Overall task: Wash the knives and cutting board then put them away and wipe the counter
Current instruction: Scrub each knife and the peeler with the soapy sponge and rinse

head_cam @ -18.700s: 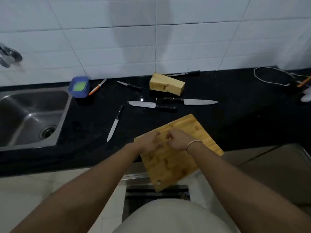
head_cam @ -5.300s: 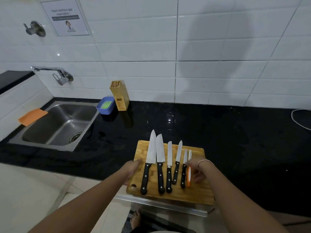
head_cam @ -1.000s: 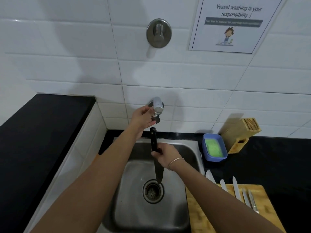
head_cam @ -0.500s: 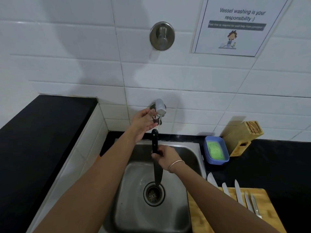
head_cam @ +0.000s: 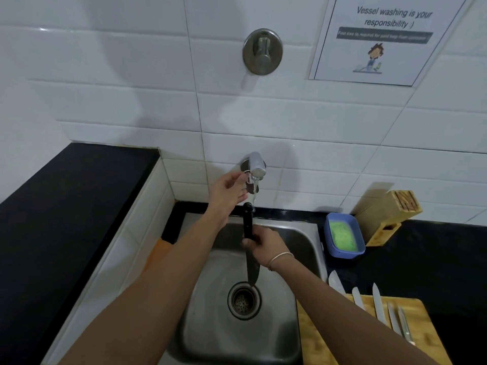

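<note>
black counter (head_cam: 434,259), cutting board (head_cam: 369,346), knife block (head_cam: 390,214)

Single head-worn wide-angle view looked forward and down, close over steel sink (head_cam: 303,233), facing tiled wall (head_cam: 290,114).

knife (head_cam: 250,248): black handle, blade pointing down over sink drain, gripped by right hand (head_cam: 263,242) | other knives (head_cam: 376,304): blades side by side on wooden cutting board (head_cam: 421,349), near right on tabletop

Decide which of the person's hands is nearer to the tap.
Left. The left hand is up beside the tap, fingers at its lever. The right hand is lower, over the sink, gripping the knife.
</note>
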### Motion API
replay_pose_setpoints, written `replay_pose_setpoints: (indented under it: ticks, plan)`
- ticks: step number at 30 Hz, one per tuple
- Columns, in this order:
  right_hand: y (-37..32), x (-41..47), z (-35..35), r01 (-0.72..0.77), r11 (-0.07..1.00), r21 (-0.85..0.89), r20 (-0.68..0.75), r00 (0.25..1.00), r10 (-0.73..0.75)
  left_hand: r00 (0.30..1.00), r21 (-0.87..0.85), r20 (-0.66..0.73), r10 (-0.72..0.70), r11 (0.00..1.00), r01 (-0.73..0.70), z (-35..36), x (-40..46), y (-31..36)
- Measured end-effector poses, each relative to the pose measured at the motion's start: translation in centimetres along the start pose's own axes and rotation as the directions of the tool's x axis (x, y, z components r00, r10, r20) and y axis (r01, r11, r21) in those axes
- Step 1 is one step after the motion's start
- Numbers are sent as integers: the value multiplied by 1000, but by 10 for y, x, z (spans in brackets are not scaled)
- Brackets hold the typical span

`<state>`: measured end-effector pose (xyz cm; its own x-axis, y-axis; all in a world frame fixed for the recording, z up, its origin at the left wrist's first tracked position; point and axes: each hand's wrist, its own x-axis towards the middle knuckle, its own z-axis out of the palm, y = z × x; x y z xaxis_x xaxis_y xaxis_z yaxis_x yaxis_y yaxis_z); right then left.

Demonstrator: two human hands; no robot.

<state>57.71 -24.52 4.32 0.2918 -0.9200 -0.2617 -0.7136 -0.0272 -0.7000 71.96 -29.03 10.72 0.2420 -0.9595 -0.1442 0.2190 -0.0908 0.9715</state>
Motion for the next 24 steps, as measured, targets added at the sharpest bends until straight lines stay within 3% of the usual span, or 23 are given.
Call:
replay_pose_setpoints:
  ticks: [1, 3, 6, 8, 14, 24]
  plan:
    - [0, 0, 0, -7, 1000, 13, -2, 1000, 7, 997, 141, -11, 70, 988, -68, 2, 4, 3]
    - [0, 1, 1, -11, 1000, 16, -4, 1000, 11, 974, 476, 35, 223, 853, -212, 4, 9, 6]
    - [0, 2, 0, -11, 1000, -3, -8, 1000, 11, 951, 690, 92, 297, 669, -276, 7, 7, 9]
    - [1, 2, -1, -21, 1000, -2, -15, 1000, 21, 943, 750, 108, 315, 597, -285, 7, 7, 9]
    - [3, 3, -2, -36, 999, 14, -24, 999, 36, 927, 800, 129, 353, 515, -307, 9, 9, 11]
    - [5, 4, -2, -43, 999, 1, -28, 999, 43, 918, 820, 144, 369, 475, -319, 9, 9, 10]
